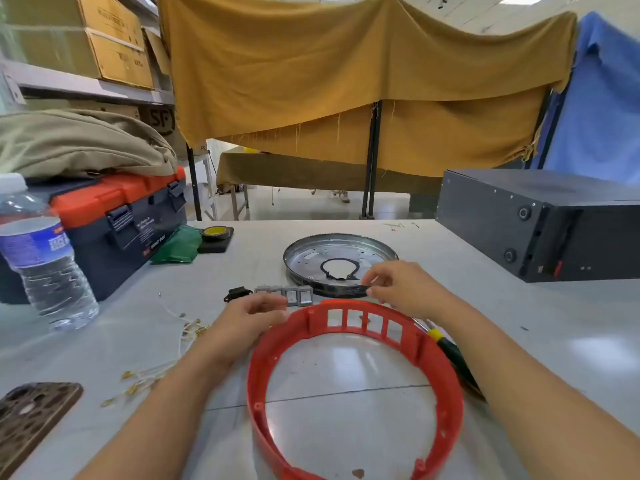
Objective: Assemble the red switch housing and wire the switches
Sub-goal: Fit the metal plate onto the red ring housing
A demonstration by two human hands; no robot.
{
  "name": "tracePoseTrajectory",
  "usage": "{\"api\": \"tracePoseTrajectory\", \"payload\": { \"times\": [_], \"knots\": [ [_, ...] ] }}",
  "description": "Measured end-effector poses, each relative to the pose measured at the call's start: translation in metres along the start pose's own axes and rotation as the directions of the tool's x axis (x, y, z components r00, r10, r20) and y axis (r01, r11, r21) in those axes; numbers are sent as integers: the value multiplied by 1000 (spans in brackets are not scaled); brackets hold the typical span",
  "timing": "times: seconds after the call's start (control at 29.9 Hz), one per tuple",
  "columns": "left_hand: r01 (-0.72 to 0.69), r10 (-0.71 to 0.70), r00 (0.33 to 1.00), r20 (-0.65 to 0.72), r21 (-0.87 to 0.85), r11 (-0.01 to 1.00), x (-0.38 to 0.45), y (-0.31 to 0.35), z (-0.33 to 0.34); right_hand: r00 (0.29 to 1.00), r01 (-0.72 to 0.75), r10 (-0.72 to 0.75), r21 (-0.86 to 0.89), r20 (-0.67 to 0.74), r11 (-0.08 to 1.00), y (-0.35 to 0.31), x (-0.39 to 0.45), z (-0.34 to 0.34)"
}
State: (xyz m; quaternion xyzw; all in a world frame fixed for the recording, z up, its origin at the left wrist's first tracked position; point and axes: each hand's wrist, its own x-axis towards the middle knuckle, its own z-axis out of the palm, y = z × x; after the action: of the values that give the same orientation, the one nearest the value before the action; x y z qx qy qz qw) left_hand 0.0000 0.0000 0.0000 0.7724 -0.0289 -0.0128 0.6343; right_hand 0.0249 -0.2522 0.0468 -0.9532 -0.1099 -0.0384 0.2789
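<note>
At far left a water bottle (45, 258) and a toolbox (117, 223) are noted on the desk (519, 323), with loose terminal wires (162, 358) lying toward the near edge. The left hand (247, 315) is held with fingers curled beside the left end of the slotted section of the red switch housing (353, 386); whether anything is pinched cannot be told. A row of grey switches (285, 294) lies just beyond that hand, its long axis running left to right, parallel to the housing's empty windows and nearer the left hand than the right. The housing ring lies flat between both forearms, slots on the far side. The right hand (398, 285) is seen pinching a dark strip-like part (346, 289) over the near rim of a metal pan (341, 261). A screwdriver (446, 348) lies right of the housing.
</note>
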Motion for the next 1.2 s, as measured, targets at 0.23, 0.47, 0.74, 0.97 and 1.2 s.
{"api": "tracePoseTrajectory", "payload": {
  "times": [0.23, 0.47, 0.74, 0.97, 1.2],
  "knots": [
    [57, -54, 998, 26, -112, 992, 7, -12, 5, 998, -27, 38, -232, 43, 972, 5, 46, 15],
    [53, -51, 998, 21, -136, 989, 4, -11, 7, 997, -57, 67, -227, 34, 972, 5, 55, 22],
    [49, -51, 999, -6, -144, 988, 2, -9, 7, 975, -130, 98, -157, -200, 979, 9, 44, 18],
    [26, -36, 998, -47, -194, 981, 2, -2, 5, 930, 19, -56, -105, -364, 994, -1, 9, 6],
    [-118, 50, 983, -179, -395, 911, 0, 16, -5, 876, 268, -298, -131, -380, 954, -18, -34, 7]
  ]
}}
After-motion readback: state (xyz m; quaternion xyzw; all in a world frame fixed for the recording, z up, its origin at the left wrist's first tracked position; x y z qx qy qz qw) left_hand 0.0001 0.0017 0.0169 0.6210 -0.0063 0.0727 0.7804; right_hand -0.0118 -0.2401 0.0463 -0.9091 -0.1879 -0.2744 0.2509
